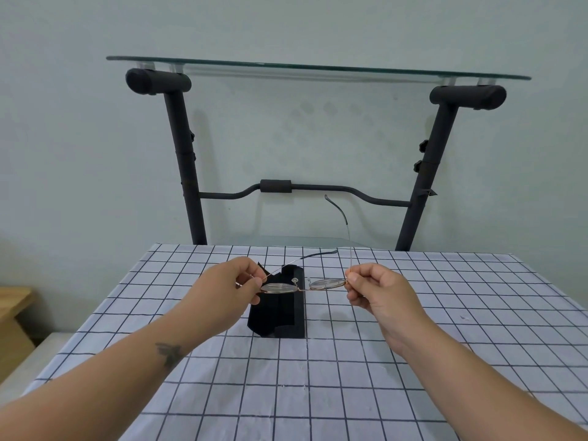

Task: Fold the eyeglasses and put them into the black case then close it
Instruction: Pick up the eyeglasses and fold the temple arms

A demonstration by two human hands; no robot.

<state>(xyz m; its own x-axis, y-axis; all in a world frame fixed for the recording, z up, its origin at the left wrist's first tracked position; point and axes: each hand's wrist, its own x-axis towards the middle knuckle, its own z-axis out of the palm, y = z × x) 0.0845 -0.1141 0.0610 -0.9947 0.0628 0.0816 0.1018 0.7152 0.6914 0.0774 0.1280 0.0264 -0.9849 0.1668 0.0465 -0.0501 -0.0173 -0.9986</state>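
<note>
Thin-rimmed eyeglasses (304,285) with round lenses hang in the air above the table, held at both ends. My left hand (232,283) pinches the left hinge; its temple arm is swung partly inward, pointing right and away. My right hand (370,289) pinches the right hinge; that temple arm still sticks straight out, away from me and upward. Under the glasses, the black case (281,316) lies open on the table, partly hidden by my left hand.
The table wears a white cloth with a dark grid (318,393). Behind its far edge stands a black metal frame (187,173) carrying a glass shelf (318,68) against a pale wall. A wooden piece (12,313) sits at the far left.
</note>
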